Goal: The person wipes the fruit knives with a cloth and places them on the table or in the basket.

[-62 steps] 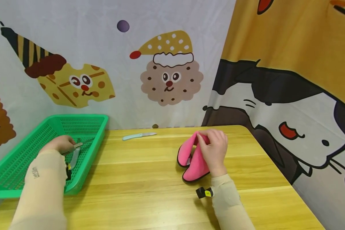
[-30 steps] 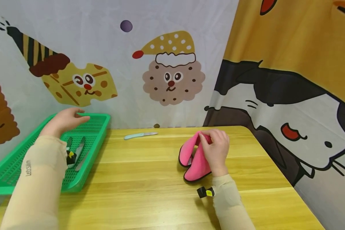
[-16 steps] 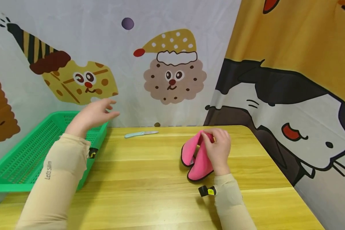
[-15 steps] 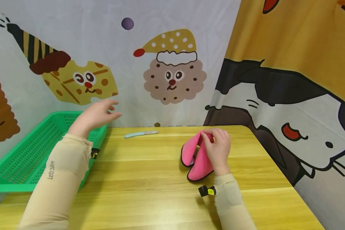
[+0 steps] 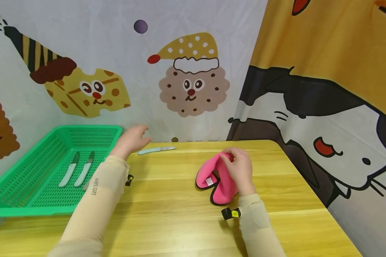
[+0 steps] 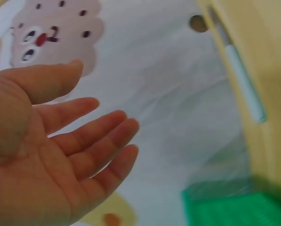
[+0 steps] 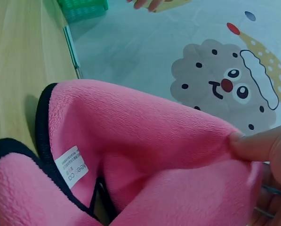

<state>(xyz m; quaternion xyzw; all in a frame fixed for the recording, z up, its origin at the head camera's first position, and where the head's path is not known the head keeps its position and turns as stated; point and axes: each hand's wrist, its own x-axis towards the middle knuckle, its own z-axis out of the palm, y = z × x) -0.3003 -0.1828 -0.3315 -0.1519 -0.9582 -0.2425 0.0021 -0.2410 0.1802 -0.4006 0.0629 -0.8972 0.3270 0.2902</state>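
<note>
My left hand [image 5: 132, 140] hovers past the green basket's right edge, fingers spread, holding nothing. Just right of its fingertips, a paring knife [image 5: 156, 150] with a pale blue handle lies near the table's back edge; the left wrist view shows the knife [image 6: 244, 82] too. My right hand [image 5: 239, 169] pinches the top of a pink fleece cloth [image 5: 225, 191] with black edging, which stands folded on the table. A white label [image 7: 71, 166] shows on its inner side in the right wrist view. Thin bluish lines between the right fingers are unclear.
A green mesh basket [image 5: 16, 178] occupies the table's left side. Inside lie white-handled knives [image 5: 69, 175], one partly hidden by my left sleeve. A cartoon-printed curtain [image 5: 141, 89] hangs directly behind the wooden table [image 5: 167, 221].
Earlier my left hand held a knife in the basket; it let go, rose, and moved right toward the knife on the table. The pink cloth has spread slightly, still pinched by the right hand.
</note>
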